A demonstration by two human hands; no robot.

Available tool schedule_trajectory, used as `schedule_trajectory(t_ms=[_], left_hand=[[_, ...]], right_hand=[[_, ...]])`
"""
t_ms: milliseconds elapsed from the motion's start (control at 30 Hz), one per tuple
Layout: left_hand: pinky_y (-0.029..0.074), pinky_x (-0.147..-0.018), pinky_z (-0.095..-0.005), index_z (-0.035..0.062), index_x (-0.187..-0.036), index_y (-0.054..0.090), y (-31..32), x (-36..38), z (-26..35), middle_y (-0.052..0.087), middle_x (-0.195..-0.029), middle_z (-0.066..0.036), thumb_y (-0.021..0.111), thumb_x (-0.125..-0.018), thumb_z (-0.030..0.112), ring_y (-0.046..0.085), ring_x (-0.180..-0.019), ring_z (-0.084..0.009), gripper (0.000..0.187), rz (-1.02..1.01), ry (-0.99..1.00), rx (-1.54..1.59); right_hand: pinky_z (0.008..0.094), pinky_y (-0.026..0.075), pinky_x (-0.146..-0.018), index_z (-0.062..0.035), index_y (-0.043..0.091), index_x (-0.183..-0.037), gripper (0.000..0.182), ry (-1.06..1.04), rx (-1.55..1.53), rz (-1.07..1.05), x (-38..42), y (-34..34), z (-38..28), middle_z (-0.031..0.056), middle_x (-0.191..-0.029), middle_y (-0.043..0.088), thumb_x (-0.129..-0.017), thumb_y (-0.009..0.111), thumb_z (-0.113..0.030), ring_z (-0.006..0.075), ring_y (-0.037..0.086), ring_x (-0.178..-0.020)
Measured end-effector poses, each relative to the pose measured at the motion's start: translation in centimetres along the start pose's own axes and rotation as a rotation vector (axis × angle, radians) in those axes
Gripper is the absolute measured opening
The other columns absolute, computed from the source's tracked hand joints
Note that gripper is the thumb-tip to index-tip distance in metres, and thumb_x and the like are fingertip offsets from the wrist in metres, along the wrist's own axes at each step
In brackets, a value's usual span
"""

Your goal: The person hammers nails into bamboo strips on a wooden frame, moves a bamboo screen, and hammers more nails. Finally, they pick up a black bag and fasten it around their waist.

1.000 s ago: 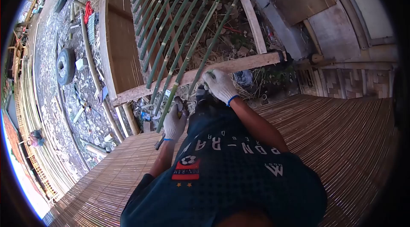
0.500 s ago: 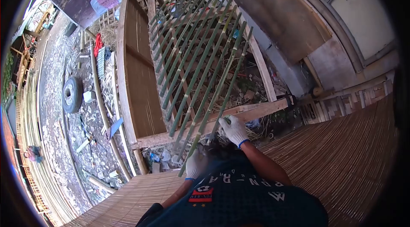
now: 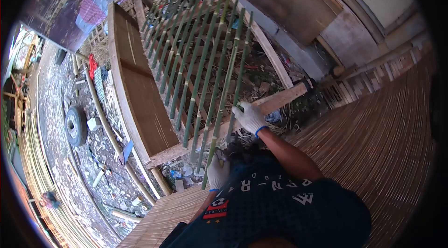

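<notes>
Green bamboo poles (image 3: 196, 78) lie side by side in a slanted row across a wooden frame (image 3: 125, 94). My right hand (image 3: 250, 118), in a white glove with a blue cuff, is closed at the near end of the rightmost pole (image 3: 241, 73), above the frame's front beam (image 3: 283, 100). Lower and to the left, my left hand (image 3: 217, 172), gloved too, is beside the near end of a longer pole (image 3: 212, 147) that sticks out past the beam; its fingers are partly hidden and blurred against the dark shirt.
Woven slatted matting (image 3: 359, 140) spreads at the right and below. On the littered ground at the left lie a tire (image 3: 76, 125) and long bamboo poles (image 3: 109, 131). A printed banner (image 3: 51, 12) hangs at the upper left. Another person (image 3: 49, 200) is at the far left.
The view has turned, so the frame and poles appear further left. My right hand remains at the rightmost pole's end, and my left hand remains near the longer pole's end.
</notes>
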State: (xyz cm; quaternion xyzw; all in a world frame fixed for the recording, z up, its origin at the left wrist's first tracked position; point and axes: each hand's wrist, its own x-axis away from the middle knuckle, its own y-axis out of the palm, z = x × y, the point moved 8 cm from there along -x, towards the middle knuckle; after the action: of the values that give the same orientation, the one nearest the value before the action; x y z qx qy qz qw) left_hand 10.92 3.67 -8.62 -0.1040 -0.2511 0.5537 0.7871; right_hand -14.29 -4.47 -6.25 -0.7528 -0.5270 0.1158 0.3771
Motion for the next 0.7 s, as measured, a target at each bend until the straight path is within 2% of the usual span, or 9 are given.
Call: schedule_trajectory(t_ms=[100, 133, 233, 333, 433, 500, 567, 633, 700], left_hand=[[0.054, -0.078, -0.0482, -0.0002, -0.112, 0.062, -0.3, 0.2, 0.4, 0.069, -0.094, -0.028, 0.062, -0.094, 0.028, 0.069, -0.095, -0.0467, 0.033, -0.012, -0.136, -0.208], [0.053, -0.078, -0.0494, -0.0001, -0.112, 0.063, -0.4, 0.2, 0.3, 0.069, -0.093, -0.028, 0.062, -0.095, 0.030, 0.069, -0.094, -0.0478, 0.034, 0.004, -0.116, -0.221], [0.053, -0.077, -0.0519, 0.0002, -0.111, 0.064, -0.5, 0.4, 0.3, 0.069, -0.091, -0.031, 0.062, -0.096, 0.035, 0.068, -0.094, -0.0501, 0.038, 0.035, -0.102, -0.238], [0.053, -0.077, -0.0522, 0.0009, -0.113, 0.063, -0.9, 0.6, 1.3, 0.068, -0.091, -0.032, 0.062, -0.096, 0.037, 0.067, -0.095, -0.0505, 0.039, 0.030, -0.151, -0.205], [0.053, -0.078, -0.0510, 0.0014, -0.114, 0.063, -0.9, 0.8, 1.5, 0.067, -0.091, -0.032, 0.062, -0.097, 0.036, 0.067, -0.097, -0.0505, 0.039, 0.014, -0.167, -0.203], [0.053, -0.078, -0.0495, 0.0015, -0.115, 0.063, -1.1, 1.2, 0.8, 0.067, -0.092, -0.032, 0.062, -0.098, 0.034, 0.067, -0.099, -0.0499, 0.036, -0.002, -0.203, -0.287], [0.053, -0.080, -0.0477, 0.0026, -0.117, 0.063, -1.1, 1.1, 1.3, 0.068, -0.096, -0.031, 0.062, -0.098, 0.035, 0.068, -0.102, -0.0479, 0.037, -0.008, -0.125, -0.196], [0.053, -0.082, -0.0476, 0.0032, -0.117, 0.064, -1.2, 0.9, 2.3, 0.068, -0.097, -0.031, 0.062, -0.097, 0.037, 0.068, -0.102, -0.0469, 0.039, -0.011, -0.098, -0.143], [0.053, -0.081, -0.0475, 0.0041, -0.116, 0.064, -1.4, 1.1, 2.1, 0.069, -0.096, -0.030, 0.063, -0.096, 0.038, 0.068, -0.100, -0.0465, 0.040, -0.001, -0.181, -0.213]], right_hand=[[0.0424, 0.056, -0.069, -0.0046, 0.074, -0.091, 0.037, -0.005, -0.134, -0.158, -1.1, 0.1, 0.2, 0.0115, -0.081, 0.075, -0.095, 0.065, -0.040, 0.0282, 0.073, -0.073], [0.0369, 0.056, -0.063, -0.0046, 0.075, -0.087, 0.036, 0.039, -0.220, -0.166, -1.0, 0.2, 0.4, 0.0078, -0.074, 0.074, -0.095, 0.066, -0.038, 0.0202, 0.071, -0.066], [0.0375, 0.054, -0.069, -0.0047, 0.076, -0.085, 0.038, 0.065, -0.259, -0.259, -1.2, 0.3, 0.6, 0.0085, -0.075, 0.074, -0.095, 0.065, -0.040, 0.0222, 0.071, -0.070], [0.0374, 0.054, -0.067, -0.0053, 0.076, -0.085, 0.038, 0.033, -0.260, -0.320, -1.4, 0.6, 0.5, 0.0082, -0.075, 0.074, -0.096, 0.065, -0.041, 0.0210, 0.070, -0.067], [0.0370, 0.054, -0.066, -0.0054, 0.076, -0.085, 0.040, 0.000, -0.127, -0.323, -1.5, 0.8, 0.5, 0.0080, -0.075, 0.074, -0.096, 0.065, -0.042, 0.0207, 0.070, -0.065], [0.0425, 0.054, -0.075, -0.0053, 0.078, -0.093, 0.042, 0.017, -0.048, -0.312, -1.5, 0.6, 0.5, 0.0149, -0.083, 0.075, -0.094, 0.065, -0.045, 0.0302, 0.071, -0.077], [0.0488, 0.055, -0.084, -0.0061, 0.078, -0.099, 0.045, 0.019, 0.018, -0.289, -1.6, 0.4, 0.3, 0.0201, -0.092, 0.075, -0.092, 0.063, -0.048, 0.0396, 0.071, -0.089], [0.0497, 0.054, -0.086, -0.0051, 0.078, -0.102, 0.048, 0.031, -0.013, -0.319, -1.7, 0.7, 0.5, 0.0224, -0.096, 0.074, -0.091, 0.063, -0.049, 0.0410, 0.070, -0.093], [0.0495, 0.054, -0.086, -0.0044, 0.078, -0.102, 0.048, 0.030, -0.052, -0.314, -1.9, 1.1, 1.2, 0.0227, -0.096, 0.074, -0.090, 0.064, -0.048, 0.0410, 0.071, -0.092]])
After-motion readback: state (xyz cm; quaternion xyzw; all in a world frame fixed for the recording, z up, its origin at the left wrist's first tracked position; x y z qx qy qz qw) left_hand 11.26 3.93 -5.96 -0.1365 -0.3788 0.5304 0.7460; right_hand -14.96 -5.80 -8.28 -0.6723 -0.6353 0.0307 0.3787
